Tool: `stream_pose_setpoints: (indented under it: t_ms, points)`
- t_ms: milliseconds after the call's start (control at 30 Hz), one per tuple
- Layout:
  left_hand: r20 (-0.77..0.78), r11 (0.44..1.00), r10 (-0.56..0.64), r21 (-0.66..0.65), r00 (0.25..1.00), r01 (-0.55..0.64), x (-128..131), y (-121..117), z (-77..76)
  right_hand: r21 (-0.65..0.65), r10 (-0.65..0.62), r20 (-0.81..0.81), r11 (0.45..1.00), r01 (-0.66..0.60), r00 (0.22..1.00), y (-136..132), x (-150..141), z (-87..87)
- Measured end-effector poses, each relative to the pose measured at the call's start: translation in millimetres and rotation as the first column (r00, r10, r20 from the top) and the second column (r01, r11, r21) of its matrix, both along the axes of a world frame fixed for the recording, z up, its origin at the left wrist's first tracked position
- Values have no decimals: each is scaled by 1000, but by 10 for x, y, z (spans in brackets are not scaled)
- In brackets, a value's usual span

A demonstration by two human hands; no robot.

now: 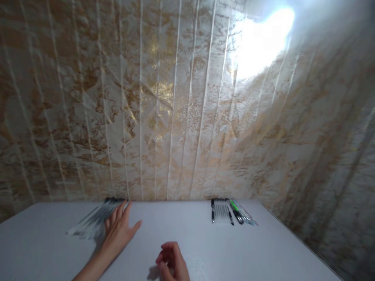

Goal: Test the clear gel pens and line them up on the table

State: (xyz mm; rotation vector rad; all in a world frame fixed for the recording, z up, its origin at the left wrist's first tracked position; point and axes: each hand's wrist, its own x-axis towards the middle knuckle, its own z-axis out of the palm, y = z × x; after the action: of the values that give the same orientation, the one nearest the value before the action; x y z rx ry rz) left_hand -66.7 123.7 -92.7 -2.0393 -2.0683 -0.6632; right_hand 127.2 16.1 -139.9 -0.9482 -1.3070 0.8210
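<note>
My left hand reaches to the far left part of the white table, fingers stretched out and thumb spread. Its fingers lie over or against the right side of a sheaf of slim dark sticks, perhaps pens or refills in clear plastic. Blur hides their exact kind and whether the fingertips press on them. Near the front middle of the table, my right hand is loosely curled, with a gap between thumb and fingers. Nothing shows inside it.
At the back right lie a row of pens with black ends, a thicker black-and-green pen and several slim pale pens. The white table meets a gold-patterned curtain at its back. Bright light glares off the curtain.
</note>
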Motion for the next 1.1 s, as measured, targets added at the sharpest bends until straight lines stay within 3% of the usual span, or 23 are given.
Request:
stream_pose_setpoints:
  t_ms: [67,133,167,200,233,333,433,533,633,767,933,1100]
  points:
    - [77,987,-143,86,987,136,163,-197,-207,65,-164,195,986,154,967,90,388,298]
    - [128,954,-283,135,950,266,250,-325,-340,15,-339,401,931,364,851,245,948,635]
    - [142,938,-329,162,934,306,256,-351,-365,-37,-414,551,855,517,725,337,1267,788]
    - [151,928,-350,192,924,320,235,-351,-363,-97,-424,710,732,675,562,430,1592,916]
    - [157,925,-343,226,926,305,187,-328,-339,-121,-437,754,642,757,490,514,1908,1011]
    - [166,938,-206,313,964,146,-67,-183,-227,-187,-416,825,435,881,381,674,2688,1089]
    - [183,949,-67,317,981,5,-315,-59,-181,-270,-320,873,310,912,367,742,3089,954]
    - [195,954,-40,300,980,-20,-357,-52,-201,-323,-219,897,269,907,384,873,3120,787]
    - [157,947,-124,315,980,69,-210,-130,-200,-349,-136,907,285,893,398,1087,2909,690]
    - [120,927,-188,350,975,135,-43,-208,-182,-389,-63,906,266,882,419,1344,2477,657]
    - [122,914,-199,381,972,139,-59,-169,-247,-374,-37,920,225,900,391,1561,1970,629]
    - [156,916,-220,371,963,149,-102,-141,-314,-324,-34,940,212,922,339,1600,1822,649]
